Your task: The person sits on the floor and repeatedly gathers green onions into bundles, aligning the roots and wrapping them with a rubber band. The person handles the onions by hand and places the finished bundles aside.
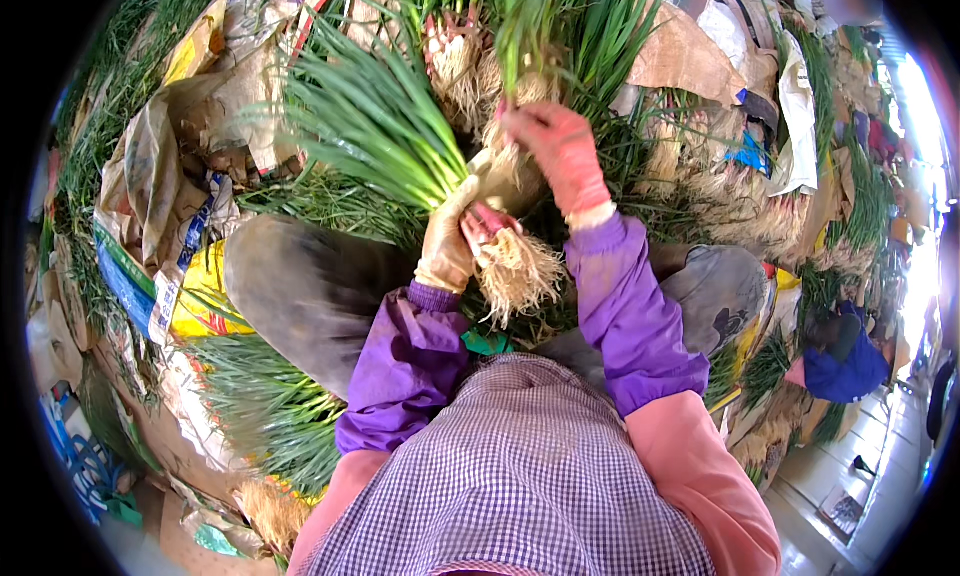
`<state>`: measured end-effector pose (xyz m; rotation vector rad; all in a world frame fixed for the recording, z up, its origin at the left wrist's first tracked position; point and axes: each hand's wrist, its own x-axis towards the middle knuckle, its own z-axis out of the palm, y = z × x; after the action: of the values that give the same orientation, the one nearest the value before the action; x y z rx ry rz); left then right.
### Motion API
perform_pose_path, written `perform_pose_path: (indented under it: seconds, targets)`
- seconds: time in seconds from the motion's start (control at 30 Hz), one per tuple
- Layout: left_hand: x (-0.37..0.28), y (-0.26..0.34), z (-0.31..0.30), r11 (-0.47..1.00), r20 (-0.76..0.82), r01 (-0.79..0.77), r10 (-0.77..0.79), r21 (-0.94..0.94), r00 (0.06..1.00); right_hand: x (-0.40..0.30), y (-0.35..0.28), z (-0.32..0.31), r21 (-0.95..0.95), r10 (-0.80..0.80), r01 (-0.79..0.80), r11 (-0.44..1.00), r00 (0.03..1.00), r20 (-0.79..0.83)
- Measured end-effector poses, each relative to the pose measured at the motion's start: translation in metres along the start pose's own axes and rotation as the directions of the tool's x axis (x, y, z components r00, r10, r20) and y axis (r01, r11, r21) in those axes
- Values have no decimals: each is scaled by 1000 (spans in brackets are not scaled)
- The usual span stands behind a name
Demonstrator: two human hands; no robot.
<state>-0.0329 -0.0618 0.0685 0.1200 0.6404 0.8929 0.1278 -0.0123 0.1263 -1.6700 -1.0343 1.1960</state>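
Note:
My left hand (450,242), in a pale glove, is closed around a bunch of green allium plants (390,137). Their leaves fan to the upper left, and the reddish bases and pale roots (517,272) hang out to the right. My right hand (551,148), in a reddish glove, is raised to the right of that bunch. Its fingertips are at the reddish base of a green stalk (512,58), blurred; they seem to pinch it. Just beyond lie more rooted bunches (457,55), partly hidden by the leaves.
My bent legs lie on both sides, the left knee (300,291) beside a yellow and blue sack (199,295). Another leafy bunch (277,403) lies at lower left. Rooted plants (739,193) and brown sacking (686,55) are at the right. A person in blue (844,358) is farther right.

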Motion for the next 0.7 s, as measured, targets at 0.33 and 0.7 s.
perform_pose_path:
  seconds: [0.33,0.7]
  targets:
    - [-9,18,14,995,-154,55,-41,86,987,31,9,24,116,-12,-8,993,986,169]
    - [-12,29,27,996,3,-85,85,-6,996,78,32,22,-835,-502,153,529,849,-163]
